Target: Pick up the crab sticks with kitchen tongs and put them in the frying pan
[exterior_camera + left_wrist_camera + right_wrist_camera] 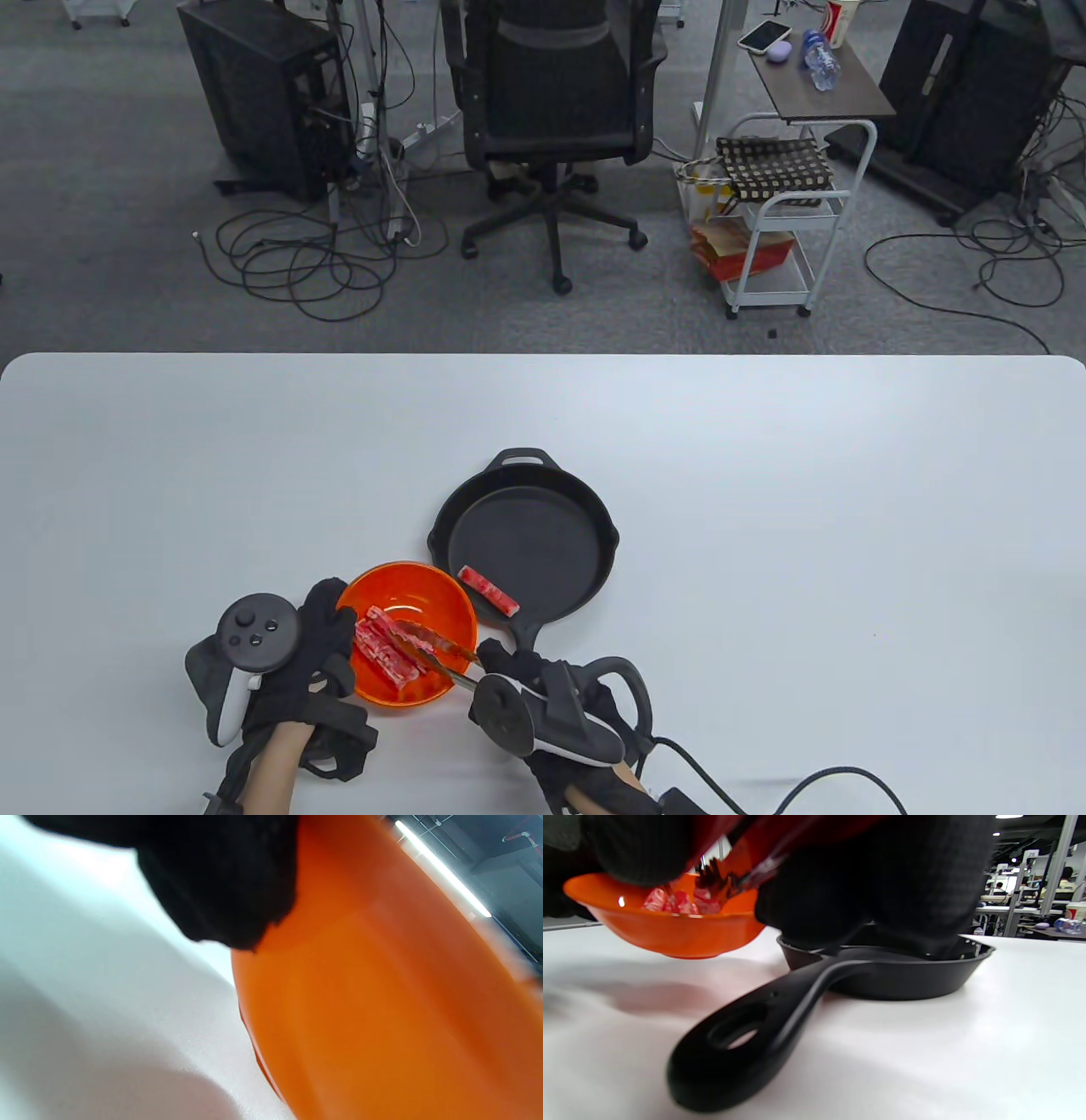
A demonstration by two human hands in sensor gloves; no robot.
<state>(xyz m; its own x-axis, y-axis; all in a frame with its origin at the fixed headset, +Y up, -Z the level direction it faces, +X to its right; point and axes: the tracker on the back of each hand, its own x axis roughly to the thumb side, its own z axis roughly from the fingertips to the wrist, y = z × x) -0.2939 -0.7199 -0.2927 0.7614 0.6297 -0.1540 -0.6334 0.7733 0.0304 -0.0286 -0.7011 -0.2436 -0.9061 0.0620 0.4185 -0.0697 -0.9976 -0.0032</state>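
While the left hand curls round the near-left rim of the orange bowl to steady it, the right hand grips the tongs, tips down among the crab sticks. One stick already lies in the frying pan, just right of the bowl.

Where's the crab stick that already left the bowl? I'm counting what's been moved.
In the table view, one crab stick lies at the frying pan's near-left rim, just right of the orange bowl and above the pan's handle.
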